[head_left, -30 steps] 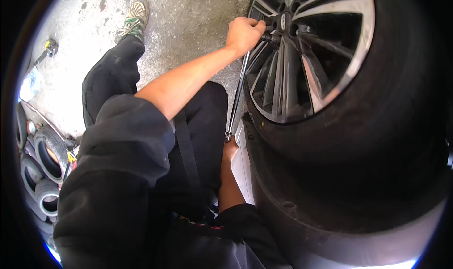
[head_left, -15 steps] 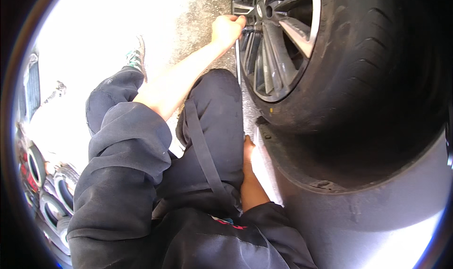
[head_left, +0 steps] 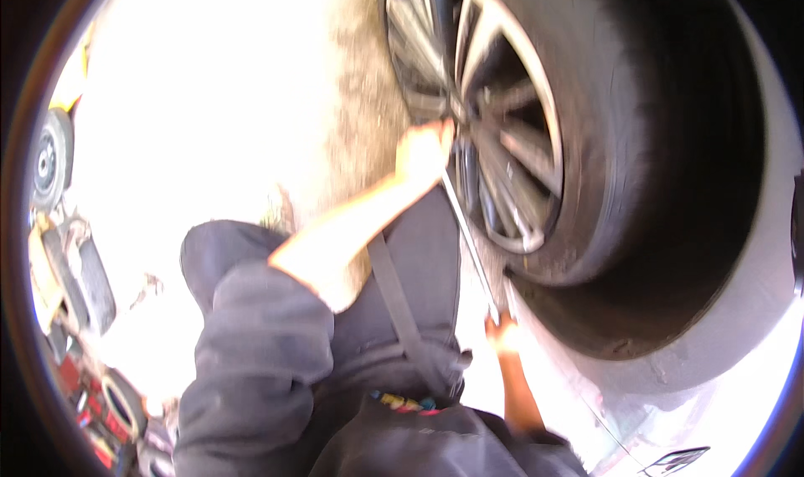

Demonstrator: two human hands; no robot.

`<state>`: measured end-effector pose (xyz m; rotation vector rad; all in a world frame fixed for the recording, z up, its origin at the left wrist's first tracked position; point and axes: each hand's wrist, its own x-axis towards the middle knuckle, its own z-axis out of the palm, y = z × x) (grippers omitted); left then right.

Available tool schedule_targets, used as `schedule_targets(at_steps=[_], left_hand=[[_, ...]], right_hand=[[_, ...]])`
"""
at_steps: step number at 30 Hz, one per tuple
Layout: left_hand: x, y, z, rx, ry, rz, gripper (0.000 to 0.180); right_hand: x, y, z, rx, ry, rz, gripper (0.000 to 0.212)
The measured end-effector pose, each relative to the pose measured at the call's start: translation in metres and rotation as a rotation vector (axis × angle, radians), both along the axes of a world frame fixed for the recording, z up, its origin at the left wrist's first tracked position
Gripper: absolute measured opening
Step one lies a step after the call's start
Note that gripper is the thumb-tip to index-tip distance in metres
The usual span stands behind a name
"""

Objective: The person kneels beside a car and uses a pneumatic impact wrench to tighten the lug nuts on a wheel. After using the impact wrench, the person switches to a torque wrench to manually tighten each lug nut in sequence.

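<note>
Wheel (head_left: 528, 154) in arch (head_left: 620, 345), bar (head_left: 471, 242) in right grip (head_left: 502, 335)

The dark top (head_left: 260, 335) bears a seemingly multicoloured print (head_left: 406, 403); the dark trousers (head_left: 431, 268), a strap (head_left: 395, 297).

likely a tyre workshop, judging by the car wheel (head_left: 505, 142) and blurred loose tyres (head_left: 98, 286) at left.

Black-tyred wheel (head_left: 52, 160) — far left, bright floor (head_left: 251, 100)
</note>
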<state>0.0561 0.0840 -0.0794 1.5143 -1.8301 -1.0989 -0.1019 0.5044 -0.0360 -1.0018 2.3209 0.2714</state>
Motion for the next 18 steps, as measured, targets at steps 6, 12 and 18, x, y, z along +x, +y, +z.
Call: schedule_targets(at_steps=[6,12,18], left_hand=[[-0.001,-0.011,0.031,0.087,0.112,-0.435,0.045],[0.034,-0.013,0.016,0.349,0.216,-0.358,0.045],[0.039,-0.038,-0.016,0.456,0.287,-0.299,0.047]], right_hand=[[0.028,-0.024,0.041,-0.135,0.228,-0.093,0.022],[0.069,-0.031,0.093,-0.199,0.397,0.013,0.022],[0.080,-0.085,0.121,-0.292,0.451,0.174,0.022]])
